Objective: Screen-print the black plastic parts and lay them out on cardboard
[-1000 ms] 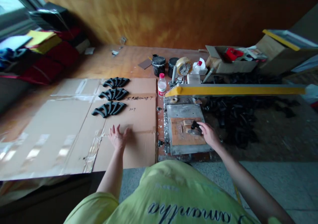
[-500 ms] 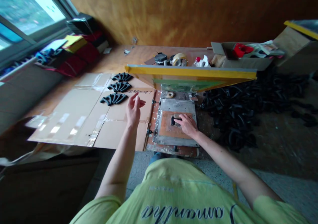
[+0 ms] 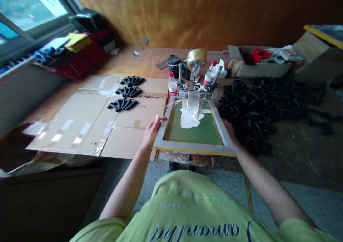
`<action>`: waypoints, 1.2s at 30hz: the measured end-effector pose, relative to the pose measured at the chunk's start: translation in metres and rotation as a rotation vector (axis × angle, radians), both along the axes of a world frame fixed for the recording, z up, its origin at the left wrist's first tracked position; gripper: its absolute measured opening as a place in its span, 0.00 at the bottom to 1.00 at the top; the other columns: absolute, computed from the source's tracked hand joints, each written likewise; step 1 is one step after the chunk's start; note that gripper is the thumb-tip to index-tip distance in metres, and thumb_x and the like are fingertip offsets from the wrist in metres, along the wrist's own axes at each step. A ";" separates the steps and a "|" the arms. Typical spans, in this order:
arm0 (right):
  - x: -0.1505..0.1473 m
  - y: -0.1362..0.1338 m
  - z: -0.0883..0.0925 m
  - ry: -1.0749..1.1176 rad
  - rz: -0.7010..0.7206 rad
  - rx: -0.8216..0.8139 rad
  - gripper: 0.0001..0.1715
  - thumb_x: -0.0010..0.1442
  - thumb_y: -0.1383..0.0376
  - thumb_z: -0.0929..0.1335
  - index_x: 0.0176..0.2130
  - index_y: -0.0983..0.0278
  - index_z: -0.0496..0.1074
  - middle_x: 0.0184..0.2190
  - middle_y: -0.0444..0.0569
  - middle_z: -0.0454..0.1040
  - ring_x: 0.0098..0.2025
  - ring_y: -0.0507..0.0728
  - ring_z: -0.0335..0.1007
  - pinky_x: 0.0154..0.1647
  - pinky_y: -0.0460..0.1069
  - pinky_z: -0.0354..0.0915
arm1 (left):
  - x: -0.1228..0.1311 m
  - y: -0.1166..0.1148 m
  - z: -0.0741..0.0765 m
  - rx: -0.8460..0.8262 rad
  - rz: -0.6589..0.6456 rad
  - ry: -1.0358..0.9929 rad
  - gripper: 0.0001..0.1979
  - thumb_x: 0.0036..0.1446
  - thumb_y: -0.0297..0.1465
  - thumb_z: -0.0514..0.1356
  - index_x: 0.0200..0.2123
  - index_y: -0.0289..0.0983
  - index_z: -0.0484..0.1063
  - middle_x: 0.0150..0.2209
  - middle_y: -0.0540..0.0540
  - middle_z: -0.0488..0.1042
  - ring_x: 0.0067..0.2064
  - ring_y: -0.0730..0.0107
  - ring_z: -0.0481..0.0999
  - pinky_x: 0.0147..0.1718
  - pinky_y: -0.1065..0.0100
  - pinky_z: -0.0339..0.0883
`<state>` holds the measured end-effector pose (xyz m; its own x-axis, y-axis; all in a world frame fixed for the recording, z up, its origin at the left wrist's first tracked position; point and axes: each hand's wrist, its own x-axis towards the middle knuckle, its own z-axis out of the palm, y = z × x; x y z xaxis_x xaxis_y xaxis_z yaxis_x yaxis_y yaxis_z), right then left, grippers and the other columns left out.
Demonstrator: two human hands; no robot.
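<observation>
A screen printing frame [image 3: 194, 149] lies lowered over the base plate, with green mesh [image 3: 193, 134] inside its pale rim. White ink [image 3: 189, 120] is pooled on the mesh, and a pale translucent block [image 3: 193, 102] rests at its far end. My left hand [image 3: 152, 130] grips the frame's left side, thumb near the rim. On the opposite side, my right hand [image 3: 229, 130] holds the right rim, its fingers partly hidden by it. The small black piece that lay on the base is covered by the frame.
Three fanned rows of black curved pieces [image 3: 123, 104] lie on the cardboard [image 3: 80, 120] to the left. A heap of black pieces [image 3: 246, 113] spreads at right. Behind the frame stand bottles [image 3: 173, 84], a black tub [image 3: 174, 66], a tape roll [image 3: 197, 58] and an open carton [image 3: 265, 69].
The printing frame has swung down from its raised position to cover the base. My right hand has left the small black piece for the right rim; my left hand has come to the left rim.
</observation>
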<state>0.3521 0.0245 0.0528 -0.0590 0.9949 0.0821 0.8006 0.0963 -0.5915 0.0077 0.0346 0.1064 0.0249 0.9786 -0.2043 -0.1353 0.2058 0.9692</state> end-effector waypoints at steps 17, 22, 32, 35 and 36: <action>-0.092 0.001 0.022 -0.503 0.412 -0.019 0.14 0.64 0.72 0.62 0.44 0.65 0.75 0.42 0.53 0.79 0.37 0.57 0.74 0.36 0.49 0.63 | -0.009 -0.013 -0.115 -0.171 -0.125 0.160 0.39 0.51 0.50 0.64 0.62 0.35 0.65 0.29 0.51 0.74 0.26 0.74 0.69 0.24 0.74 0.59; -0.080 -0.004 0.035 -0.481 0.587 -0.020 0.09 0.61 0.70 0.67 0.40 0.61 0.76 0.39 0.47 0.80 0.37 0.56 0.74 0.34 0.47 0.62 | -0.010 -0.012 -0.123 -0.123 -0.133 0.216 0.36 0.54 0.49 0.63 0.61 0.34 0.66 0.32 0.49 0.74 0.29 0.73 0.70 0.25 0.73 0.61; -0.085 -0.014 0.016 -0.337 0.509 0.080 0.14 0.62 0.71 0.67 0.46 0.61 0.77 0.43 0.49 0.80 0.44 0.57 0.75 0.42 0.49 0.67 | -0.007 -0.014 -0.115 -0.146 -0.098 0.160 0.36 0.50 0.49 0.65 0.56 0.34 0.69 0.30 0.49 0.74 0.27 0.73 0.70 0.24 0.72 0.60; -0.090 0.013 0.036 -0.275 0.351 0.102 0.17 0.62 0.63 0.71 0.51 0.56 0.76 0.43 0.45 0.79 0.43 0.57 0.75 0.42 0.48 0.67 | -0.008 -0.014 -0.104 -0.156 -0.110 0.145 0.38 0.50 0.49 0.66 0.59 0.35 0.67 0.30 0.49 0.75 0.27 0.72 0.70 0.24 0.72 0.60; -0.092 0.025 0.044 -0.258 0.285 0.123 0.22 0.61 0.62 0.72 0.55 0.54 0.73 0.45 0.45 0.79 0.43 0.57 0.75 0.42 0.48 0.67 | -0.009 -0.015 -0.097 -0.159 -0.117 0.134 0.39 0.49 0.49 0.66 0.61 0.37 0.65 0.29 0.50 0.75 0.27 0.72 0.71 0.24 0.72 0.60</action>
